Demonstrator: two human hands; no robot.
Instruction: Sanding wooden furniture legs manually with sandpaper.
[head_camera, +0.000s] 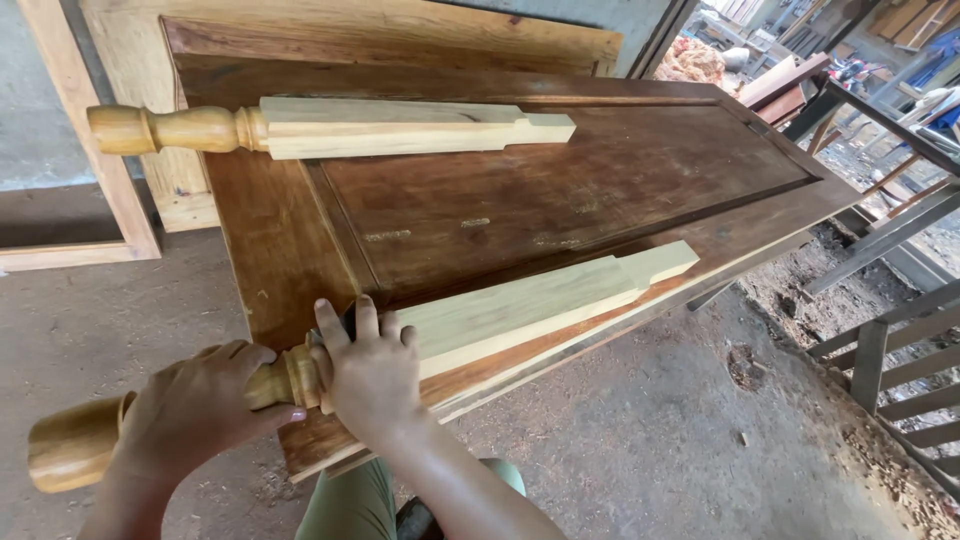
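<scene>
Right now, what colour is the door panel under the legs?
Dark reddish-brown door panel, clearest in the head view.

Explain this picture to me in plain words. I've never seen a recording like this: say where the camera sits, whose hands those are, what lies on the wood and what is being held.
There is one picture, taken by a camera worn on a person's head, looking down at their own two bare hands. No machine is involved.

The work surface is a dark brown wooden door panel lying flat in a workshop with a dusty floor. Two pale wooden legs lie on it, each square along most of its length and turned round at one end. The far leg lies untouched near the top edge.

The near leg sticks out past the panel's edge towards the person. The left hand grips its rounded, turned end; the right hand presses on it where the round part meets the square part. Something dark shows under the right fingers, but I cannot tell what it is.
</scene>
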